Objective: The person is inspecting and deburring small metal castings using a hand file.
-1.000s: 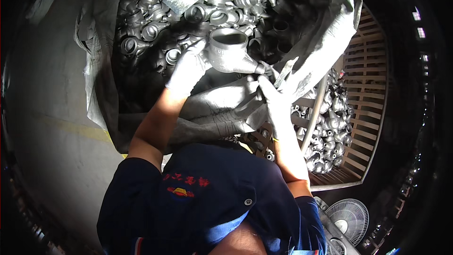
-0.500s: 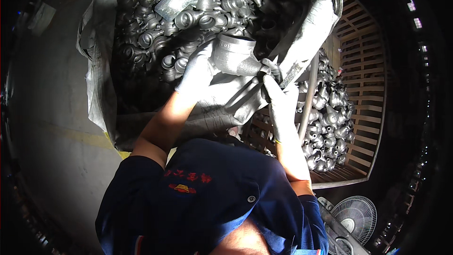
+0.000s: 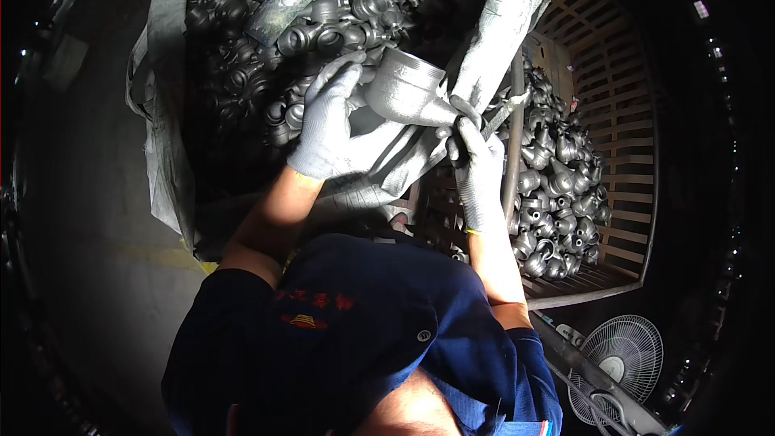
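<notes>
A grey cast metal pipe fitting (image 3: 404, 90) is held up over the near side of a large woven sack (image 3: 494, 28), its wide threaded mouth upward and its narrow neck toward the right. My right hand (image 3: 479, 165), in a pale glove with dark fingertips, grips that neck between thumb and fingers. My left hand (image 3: 324, 125), gloved too, is beside the fitting's wide body with its fingers stretched and apart. Many similar dark fittings (image 3: 242, 64) fill the sack. On top of them lies a flat metal plate (image 3: 282, 12) with a yellow mark.
To the right stands a slatted metal crate (image 3: 626, 165) with a heap of fittings (image 3: 557, 194) in it. A post (image 3: 514, 145) rises between sack and crate. A greyish strip (image 3: 504, 111) sticks out beside my right hand. A fan (image 3: 615, 367) stands at lower right.
My left hand has come off the fitting's body and opened beside it. The right hand keeps its hold, and the fitting has tilted, its neck pointing more to the lower right.
</notes>
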Demonstrator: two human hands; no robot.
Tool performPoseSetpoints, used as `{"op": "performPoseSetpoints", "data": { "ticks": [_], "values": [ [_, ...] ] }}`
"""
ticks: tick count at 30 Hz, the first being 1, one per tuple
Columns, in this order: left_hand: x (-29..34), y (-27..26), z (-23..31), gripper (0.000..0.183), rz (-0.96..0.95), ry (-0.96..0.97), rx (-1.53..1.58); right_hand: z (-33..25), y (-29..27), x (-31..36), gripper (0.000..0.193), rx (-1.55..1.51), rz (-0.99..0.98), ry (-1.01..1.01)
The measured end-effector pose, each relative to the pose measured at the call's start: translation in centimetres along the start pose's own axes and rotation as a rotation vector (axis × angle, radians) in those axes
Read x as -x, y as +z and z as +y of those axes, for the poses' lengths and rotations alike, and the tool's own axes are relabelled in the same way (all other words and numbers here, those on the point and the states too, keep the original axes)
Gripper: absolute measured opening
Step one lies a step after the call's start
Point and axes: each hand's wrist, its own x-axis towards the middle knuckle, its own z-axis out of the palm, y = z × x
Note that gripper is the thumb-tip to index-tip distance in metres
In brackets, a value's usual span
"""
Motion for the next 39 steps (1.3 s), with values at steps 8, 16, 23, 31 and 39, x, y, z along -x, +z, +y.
{"op": "performPoseSetpoints", "data": {
  "ticks": [8, 16, 23, 31, 39],
  "values": [
    [1.6, 1.7, 1.2, 0.030, -0.210, 0.339, -0.533, 0.8, -1.6, 0.2, 0.040, -0.188, -0.010, 0.067],
    [1.8, 3.3, 1.7, 0.043, -0.293, 0.097, -0.055, 3.2, -3.2, -0.5, 0.036, -0.339, -0.010, 0.263],
    [1.3, 3.4, 1.9, 0.044, -0.409, 0.096, -0.074, 4.0, -3.5, -0.4, 0.052, -0.334, -0.074, 0.373],
    [-1.3, 1.4, 0.7, 0.039, -0.265, 0.131, -0.272, 2.7, -2.7, 0.6, 0.055, -0.119, -0.107, 0.298],
    [-2.1, -0.4, -0.1, 0.037, -0.239, 0.065, -0.211, 2.5, -1.8, 0.6, 0.056, -0.045, -0.049, 0.285]
  ]
}}
